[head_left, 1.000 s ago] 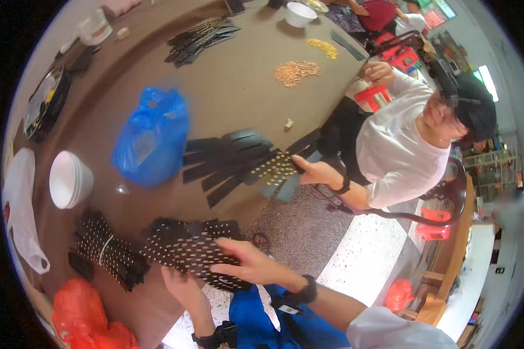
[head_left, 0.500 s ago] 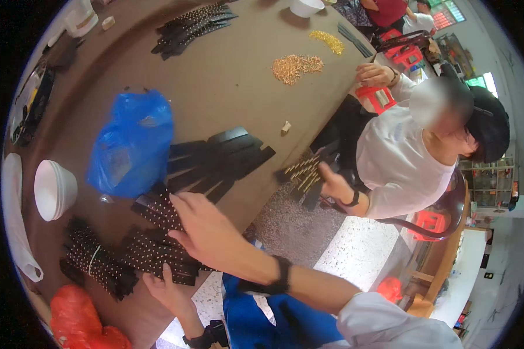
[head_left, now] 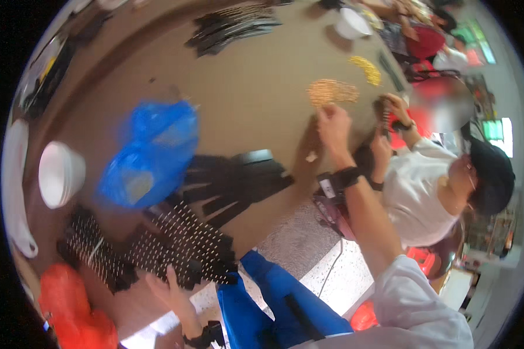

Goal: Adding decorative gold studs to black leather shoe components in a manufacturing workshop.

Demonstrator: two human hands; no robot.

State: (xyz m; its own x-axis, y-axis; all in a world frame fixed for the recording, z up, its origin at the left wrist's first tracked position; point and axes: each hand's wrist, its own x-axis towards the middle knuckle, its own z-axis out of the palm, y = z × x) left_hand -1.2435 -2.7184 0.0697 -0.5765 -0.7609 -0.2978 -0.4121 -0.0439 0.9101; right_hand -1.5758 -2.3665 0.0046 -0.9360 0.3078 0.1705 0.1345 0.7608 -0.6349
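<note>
My right hand (head_left: pixel 334 127) is stretched far forward over the brown table, its fingers bunched at the near edge of a heap of small copper-coloured pieces (head_left: pixel 332 93). Blur hides what is between the fingertips. Nearer me, my left hand (head_left: pixel 170 294) rests by the table edge with thumb and fingers apart. It is nearest the lower edge of a fan of black strips dotted with pale studs (head_left: pixel 186 241); whether it touches them I cannot tell. Left of these lies a banded bundle of similar studded strips (head_left: pixel 90 250).
Plain black strips (head_left: pixel 239 180) lie beside a blue plastic bag (head_left: pixel 151 154). White bowls (head_left: pixel 61 174) stand at left, a red bag (head_left: pixel 73 308) below. Beyond the copper heap is a yellow pile (head_left: pixel 367 71). A co-worker in white (head_left: pixel 419 192) sits at right, holding dark strips.
My right hand has left the studded strips and swung forward and right to the copper heap. My left hand stays near the strips. The co-worker's hands have come together, raised. The view has shifted.
</note>
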